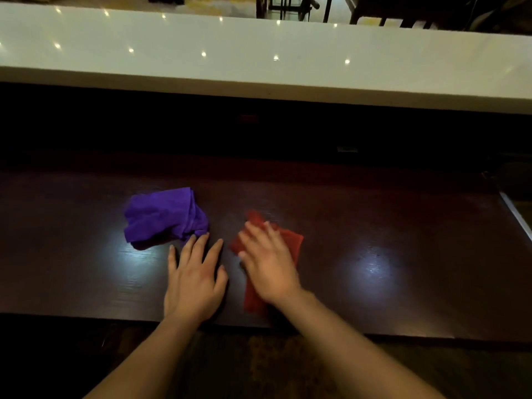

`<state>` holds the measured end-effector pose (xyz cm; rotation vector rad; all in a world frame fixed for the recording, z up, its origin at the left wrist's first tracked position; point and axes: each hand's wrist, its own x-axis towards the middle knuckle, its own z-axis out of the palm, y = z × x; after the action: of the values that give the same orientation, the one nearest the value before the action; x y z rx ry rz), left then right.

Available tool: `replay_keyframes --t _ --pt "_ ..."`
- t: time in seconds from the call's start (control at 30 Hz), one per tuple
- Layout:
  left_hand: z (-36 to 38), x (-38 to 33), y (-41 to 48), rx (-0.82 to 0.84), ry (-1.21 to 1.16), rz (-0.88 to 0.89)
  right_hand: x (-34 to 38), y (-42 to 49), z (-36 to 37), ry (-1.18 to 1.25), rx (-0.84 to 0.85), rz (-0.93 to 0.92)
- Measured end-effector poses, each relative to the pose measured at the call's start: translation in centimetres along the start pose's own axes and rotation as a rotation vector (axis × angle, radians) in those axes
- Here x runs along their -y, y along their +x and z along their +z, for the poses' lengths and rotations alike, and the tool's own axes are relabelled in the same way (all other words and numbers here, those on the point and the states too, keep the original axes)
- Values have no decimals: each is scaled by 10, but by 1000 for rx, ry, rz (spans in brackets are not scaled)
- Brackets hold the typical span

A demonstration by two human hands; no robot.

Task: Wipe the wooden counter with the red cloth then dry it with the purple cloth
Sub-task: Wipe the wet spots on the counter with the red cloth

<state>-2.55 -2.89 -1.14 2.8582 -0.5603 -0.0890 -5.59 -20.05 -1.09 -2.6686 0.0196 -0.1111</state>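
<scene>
The dark wooden counter (388, 226) runs across the view. On it lies a red cloth (293, 240), spread flat under my right hand (267, 260), which presses on it with fingers apart and looks blurred. A crumpled purple cloth (164, 217) sits to the left. My left hand (195, 277) rests flat on the wood, palm down and fingers spread, its fingertips just short of the purple cloth's near edge.
A raised white ledge (259, 59) runs along the far side of the counter, above a dark recess. The counter's front edge lies just under my wrists. Chair legs (288, 7) stand beyond the ledge.
</scene>
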Motion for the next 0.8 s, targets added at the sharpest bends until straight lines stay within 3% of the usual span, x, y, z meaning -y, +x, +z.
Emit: replay_keyframes --t 0.1,0.17,0.3,0.4,0.47,0.67,0.8 --pt "0 1 -1 2 4 11 8 -24 7 -93 79 -164" --pt "0 2 -1 -8 -4 16 -21 -21 -9 -129 51 -122" --pt "-2 0 -1 -15 -19 15 -95 -9 -50 -160 -111 243" --pt "-3 -1 -3 5 -10 14 -95 13 -50 -106 -196 464" --pt "-4 -1 -3 7 -11 12 -66 31 -34 -101 -180 402" --pt "-4 -1 0 -2 -8 9 5 32 12 -132 52 -106" --pt "-2 1 -1 -26 -20 7 -38 57 -7 -164 28 8"
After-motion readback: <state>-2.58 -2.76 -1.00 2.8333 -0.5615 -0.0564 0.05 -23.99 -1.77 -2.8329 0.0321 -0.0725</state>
